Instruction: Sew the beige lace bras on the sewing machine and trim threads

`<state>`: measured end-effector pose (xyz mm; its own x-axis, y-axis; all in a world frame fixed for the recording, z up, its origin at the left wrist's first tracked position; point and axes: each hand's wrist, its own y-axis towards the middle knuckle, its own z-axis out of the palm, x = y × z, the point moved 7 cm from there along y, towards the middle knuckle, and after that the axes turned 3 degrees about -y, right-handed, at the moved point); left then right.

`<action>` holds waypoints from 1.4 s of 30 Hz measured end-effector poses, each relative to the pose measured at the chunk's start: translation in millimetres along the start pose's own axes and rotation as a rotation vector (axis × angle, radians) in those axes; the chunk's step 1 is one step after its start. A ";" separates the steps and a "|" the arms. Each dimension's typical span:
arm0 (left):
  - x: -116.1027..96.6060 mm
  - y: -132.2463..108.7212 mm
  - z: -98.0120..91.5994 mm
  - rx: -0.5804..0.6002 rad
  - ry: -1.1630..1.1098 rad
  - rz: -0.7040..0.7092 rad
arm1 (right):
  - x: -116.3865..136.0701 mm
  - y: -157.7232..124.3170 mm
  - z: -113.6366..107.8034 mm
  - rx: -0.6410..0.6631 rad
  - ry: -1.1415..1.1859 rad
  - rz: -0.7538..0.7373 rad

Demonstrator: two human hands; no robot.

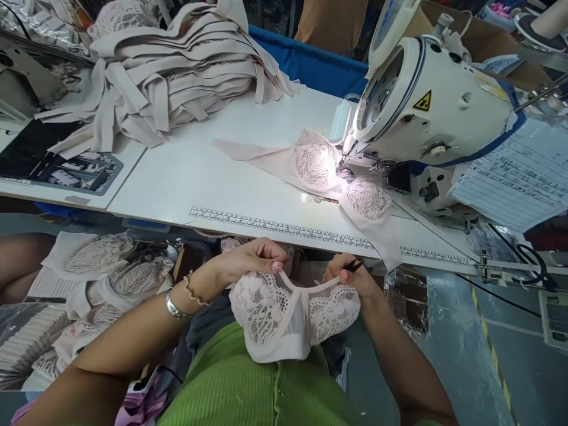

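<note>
Between my two hands, in front of my body, hangs a pale pink lace bra [277, 316], its cups toward me. My left hand [255, 259] pinches the upper edge of one cup between thumb and fingers. On the other side my right hand [352, 277] grips the edge of the second cup. That hand also carries a small dark pointed tool, perhaps thread snips [354, 265], sticking out above the fingers. Another lace bra piece [316, 163] lies spread under the lit needle of the white sewing machine [426, 100], apart from both hands.
A heap of pale fabric strips [177, 77] covers the back left of the white table [186, 171]. A ruler strip [284, 228] runs along its front edge. More lace cups [95, 254] lie at lower left. Handwritten sheets [515, 171] hang beside the machine.
</note>
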<state>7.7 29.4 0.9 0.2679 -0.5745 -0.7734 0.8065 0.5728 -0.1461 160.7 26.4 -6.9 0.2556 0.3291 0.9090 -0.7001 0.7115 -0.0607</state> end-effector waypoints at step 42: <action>0.4 4.4 1.6 0.034 -0.017 -0.018 | 14.3 1.3 0.3 0.148 -0.149 -0.054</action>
<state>12.2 30.7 0.9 0.2617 -0.5951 -0.7599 0.8289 0.5419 -0.1388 163.2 31.9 6.1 0.2020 0.1901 0.9608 -0.7812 0.6230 0.0410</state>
